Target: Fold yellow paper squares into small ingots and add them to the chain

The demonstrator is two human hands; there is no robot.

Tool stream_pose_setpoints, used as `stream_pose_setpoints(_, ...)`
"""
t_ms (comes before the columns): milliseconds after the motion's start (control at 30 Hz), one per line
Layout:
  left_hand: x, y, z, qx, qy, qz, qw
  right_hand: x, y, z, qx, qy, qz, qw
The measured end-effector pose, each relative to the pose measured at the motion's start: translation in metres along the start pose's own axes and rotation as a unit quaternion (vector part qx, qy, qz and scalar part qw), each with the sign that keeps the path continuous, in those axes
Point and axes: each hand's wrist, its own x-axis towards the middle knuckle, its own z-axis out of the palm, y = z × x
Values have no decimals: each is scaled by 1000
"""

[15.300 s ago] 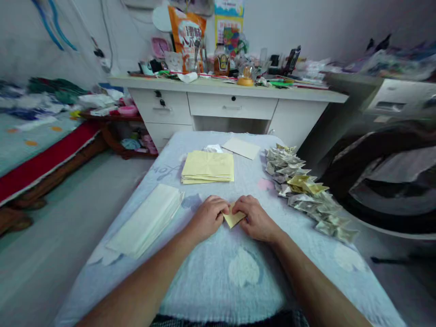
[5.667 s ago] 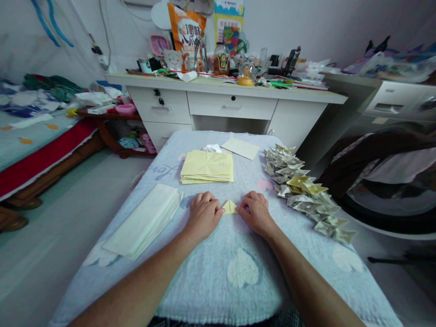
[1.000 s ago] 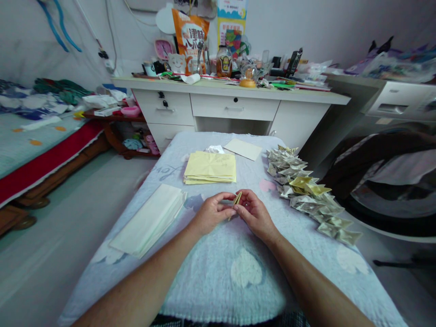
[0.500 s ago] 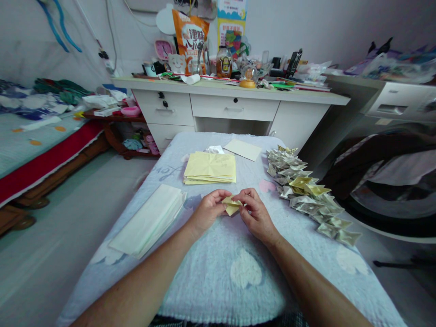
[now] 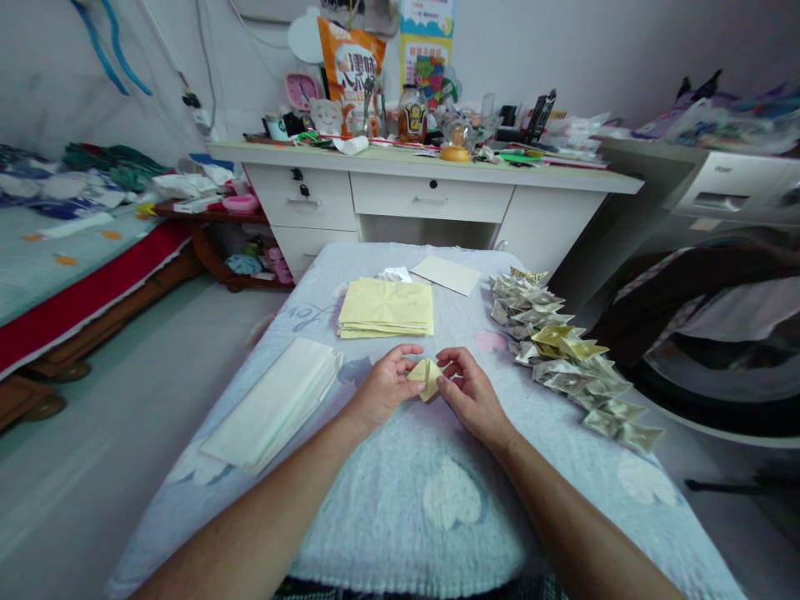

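Observation:
Between my two hands is a small piece of folded yellow paper [image 5: 426,379], now roughly diamond-shaped with a crease down its middle. My left hand [image 5: 388,385] pinches its left corner between thumb and fingers. On the opposite corner, the thumb and fingertips of my right hand [image 5: 470,390] close in the same way. Just beyond them lies a stack of yellow paper sheets [image 5: 386,307]. Left of my left hand rests a pile of long white paper [image 5: 275,404]. Rows of folded paper pieces [image 5: 556,350], mostly greyish with some yellow, stand along the right side.
A cloth with pale patterns covers the table [image 5: 400,500]. A cream card [image 5: 446,274] and a crumpled white paper [image 5: 395,274] lie at its far end. Behind stands a cluttered white desk [image 5: 431,196]; a washing machine [image 5: 718,317] is at right, a bed [image 5: 81,267] at left.
The folded yellow paper has turned and its flaps lie differently, showing a diamond face with a central crease. My fingers have shifted slightly on its two sides.

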Motion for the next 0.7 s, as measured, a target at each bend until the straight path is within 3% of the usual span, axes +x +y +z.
stream_pose_setpoints(167,-1,2,1,65,14,6,998,2,3,2,-17,-57,55,997)
stream_pose_setpoints(367,-1,3,3,128,19,-17,991,0,4,2,-3,-72,59,996)
stream_pose_setpoints(533,-2,5,3,141,17,4,990,-1,2,2,27,-94,68,993)
stream_pose_setpoints(700,-3,3,5,185,8,25,982,1,0,2,-59,-84,52,993)
